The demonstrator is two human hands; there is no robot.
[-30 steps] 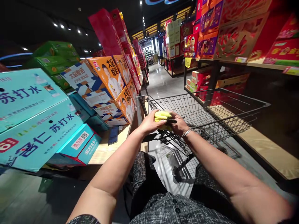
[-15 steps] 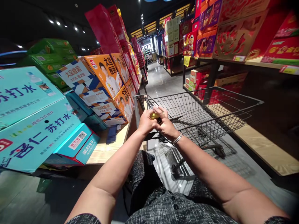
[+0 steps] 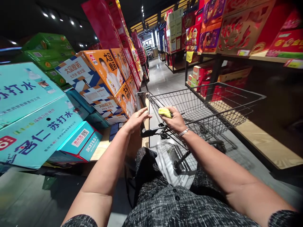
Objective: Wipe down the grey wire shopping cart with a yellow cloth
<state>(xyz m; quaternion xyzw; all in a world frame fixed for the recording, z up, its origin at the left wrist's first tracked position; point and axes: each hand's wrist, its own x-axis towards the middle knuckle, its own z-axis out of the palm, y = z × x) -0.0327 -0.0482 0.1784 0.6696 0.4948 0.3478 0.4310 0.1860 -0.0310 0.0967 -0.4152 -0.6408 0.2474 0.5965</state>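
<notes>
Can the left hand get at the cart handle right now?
Probably yes. The left hand looks empty, fingers extended, near the cart handle, and nothing visible blocks the gap. The right hand, holding the yellow bundle, is off to the side.

Turquoise carton (image 3: 39, 123): "苏打水"; orange carton (image 3: 107, 71): brand "大窑".

tbh can't make out that dark blue thing (image 3: 114, 132) near the surface's (image 3: 100, 148) edge; right hand (image 3: 176, 120) partly covers the yellow bundle (image 3: 165, 112).
</notes>
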